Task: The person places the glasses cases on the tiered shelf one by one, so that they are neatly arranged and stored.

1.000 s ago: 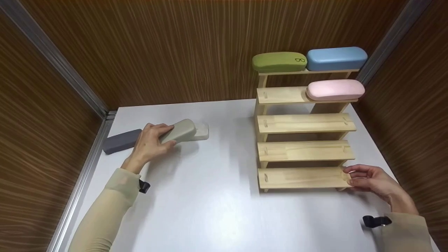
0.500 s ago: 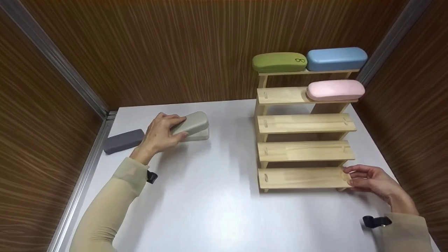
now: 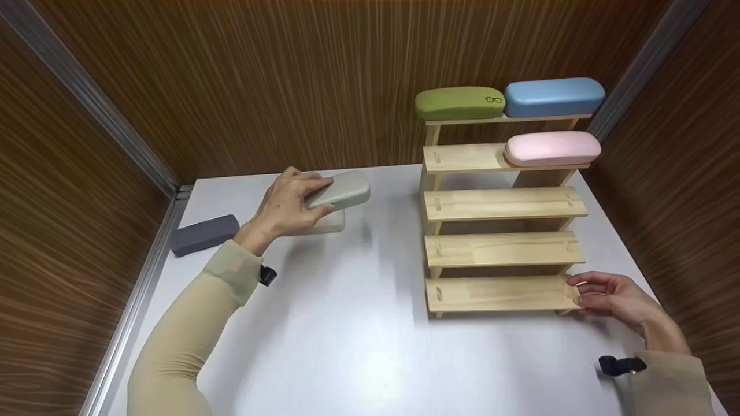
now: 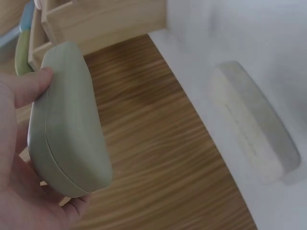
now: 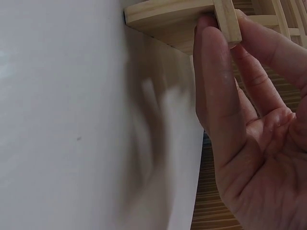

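Observation:
My left hand (image 3: 289,202) holds a grey-green glasses case (image 3: 347,190) above the table, thumb on one side and fingers on the other; the left wrist view shows the closed case (image 4: 72,120) in the grip. Below it a pale whitish case (image 3: 332,223) lies on the table, partly hidden by the hand. My right hand (image 3: 627,303) pinches the right end of the lowest board of a wooden tiered shelf (image 3: 497,293); in the right wrist view, thumb and fingers (image 5: 216,62) meet the board's end (image 5: 228,21).
A dark grey case (image 3: 205,235) lies at the table's left. On the shelf's top board are a green case (image 3: 459,103) and a blue case (image 3: 555,97); a pink case (image 3: 553,148) sits on the board below, at the right. Wood-patterned walls (image 3: 289,86) surround the white table (image 3: 347,346).
My left hand has carried the grey-green case to the right and farther back, over and past the pale case. The right hand has stayed at the shelf's lowest board.

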`<action>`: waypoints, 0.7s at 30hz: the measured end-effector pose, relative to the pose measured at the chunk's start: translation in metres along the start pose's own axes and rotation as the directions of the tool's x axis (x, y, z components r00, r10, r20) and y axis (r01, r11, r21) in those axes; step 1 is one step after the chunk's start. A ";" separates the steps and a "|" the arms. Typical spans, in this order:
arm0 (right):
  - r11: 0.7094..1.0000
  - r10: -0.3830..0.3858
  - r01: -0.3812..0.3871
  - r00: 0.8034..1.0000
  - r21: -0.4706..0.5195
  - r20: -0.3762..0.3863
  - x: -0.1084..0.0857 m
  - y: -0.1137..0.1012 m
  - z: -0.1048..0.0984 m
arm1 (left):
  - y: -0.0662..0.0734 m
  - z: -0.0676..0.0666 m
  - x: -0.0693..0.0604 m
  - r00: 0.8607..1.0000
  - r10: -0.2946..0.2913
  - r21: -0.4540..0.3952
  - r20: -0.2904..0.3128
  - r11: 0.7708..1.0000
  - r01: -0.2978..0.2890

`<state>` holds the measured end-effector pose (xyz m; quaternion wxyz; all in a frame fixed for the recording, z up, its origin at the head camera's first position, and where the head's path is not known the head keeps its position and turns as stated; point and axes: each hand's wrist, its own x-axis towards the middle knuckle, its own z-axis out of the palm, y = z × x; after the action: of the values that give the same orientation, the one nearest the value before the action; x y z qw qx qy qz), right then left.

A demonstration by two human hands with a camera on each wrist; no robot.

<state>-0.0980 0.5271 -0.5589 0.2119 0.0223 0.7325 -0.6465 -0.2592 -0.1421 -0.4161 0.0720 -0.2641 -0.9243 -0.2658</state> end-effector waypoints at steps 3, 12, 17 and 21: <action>1.000 0.006 -0.006 1.000 -0.004 -0.004 0.000 -0.001 0.000 | 0.009 -0.001 0.009 0.999 0.033 0.010 0.006 0.999 -0.033; 1.000 0.019 -0.019 1.000 -0.008 0.000 0.000 -0.002 -0.001 | 0.039 0.000 0.038 0.991 0.136 -0.003 0.014 0.991 -0.136; 1.000 0.011 -0.011 1.000 0.011 0.004 0.001 -0.001 -0.001 | 0.059 0.000 0.055 0.985 0.174 -0.013 0.018 0.985 -0.173; 1.000 -0.001 0.001 1.000 0.023 0.017 0.001 0.001 0.000 | 0.073 0.001 0.068 0.981 0.195 -0.024 0.021 0.981 -0.194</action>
<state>-0.0987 0.5269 -0.5598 0.2175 0.0190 0.7231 -0.6553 -0.2785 -0.0587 -0.3659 0.0841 -0.3570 -0.8919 -0.2645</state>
